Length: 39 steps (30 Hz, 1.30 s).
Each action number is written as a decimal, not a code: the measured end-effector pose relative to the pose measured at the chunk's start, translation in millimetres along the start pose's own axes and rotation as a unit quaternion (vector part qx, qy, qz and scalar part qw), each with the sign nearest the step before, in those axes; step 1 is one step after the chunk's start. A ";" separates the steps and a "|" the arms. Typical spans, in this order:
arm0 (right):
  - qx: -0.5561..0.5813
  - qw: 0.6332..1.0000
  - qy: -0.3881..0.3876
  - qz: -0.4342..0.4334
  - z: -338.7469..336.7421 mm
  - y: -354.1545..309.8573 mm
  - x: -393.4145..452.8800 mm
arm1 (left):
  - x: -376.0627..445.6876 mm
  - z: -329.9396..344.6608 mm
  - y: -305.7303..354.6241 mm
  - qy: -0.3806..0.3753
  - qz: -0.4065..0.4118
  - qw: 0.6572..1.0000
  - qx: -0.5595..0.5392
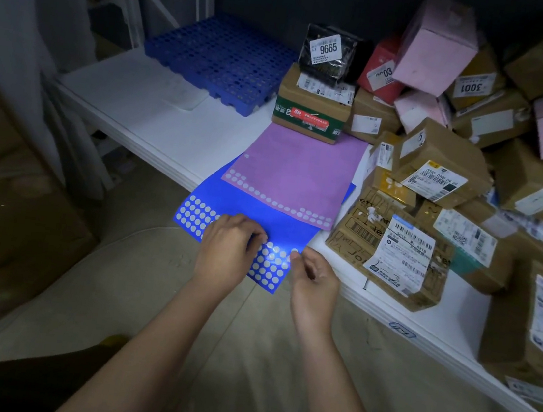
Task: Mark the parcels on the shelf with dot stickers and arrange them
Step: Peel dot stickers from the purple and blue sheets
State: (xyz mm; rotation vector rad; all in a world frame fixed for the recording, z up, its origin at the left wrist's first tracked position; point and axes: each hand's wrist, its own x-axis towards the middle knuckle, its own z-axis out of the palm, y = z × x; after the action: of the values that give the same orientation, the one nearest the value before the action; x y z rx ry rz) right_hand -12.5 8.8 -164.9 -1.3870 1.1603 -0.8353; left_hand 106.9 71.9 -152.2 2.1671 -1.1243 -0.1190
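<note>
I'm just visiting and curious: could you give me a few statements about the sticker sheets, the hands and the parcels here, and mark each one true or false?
1. The purple sheet lies partly on top of the blue sheet. True.
2. Both hands are at the purple sheet. False: the left hand and right hand are at the blue sheet.
3. A black parcel tops a brown box. True.
4. The blue pallet carries parcels. False: nothing sits on it.

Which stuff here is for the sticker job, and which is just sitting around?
For the job:
blue sticker sheet
purple sticker sheet
parcels piled on the white shelf
left hand and right hand, both at the blue sheet

Just lying about:
blue plastic pallet
</note>
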 end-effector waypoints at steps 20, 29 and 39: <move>0.089 0.990 -0.067 0.091 -42.4 -73.5 -4.2 | -9.7 -1.8 54.4 0.063 0.098 0.979 -0.167; 0.146 0.972 -0.053 0.177 -105.2 -83.8 -7.1 | -20.4 15.8 108.0 0.067 0.215 0.968 -0.109; 0.105 0.984 0.031 0.141 -173.0 -62.6 16.7 | -13.3 53.3 147.4 0.006 0.285 0.954 -0.088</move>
State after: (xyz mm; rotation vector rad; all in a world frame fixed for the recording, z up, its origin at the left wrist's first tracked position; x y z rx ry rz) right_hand -159.2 -61.9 -77.7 -1.0015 1.2440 -0.7761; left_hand -22.8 -4.3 -106.0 1.6142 -1.6188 0.0515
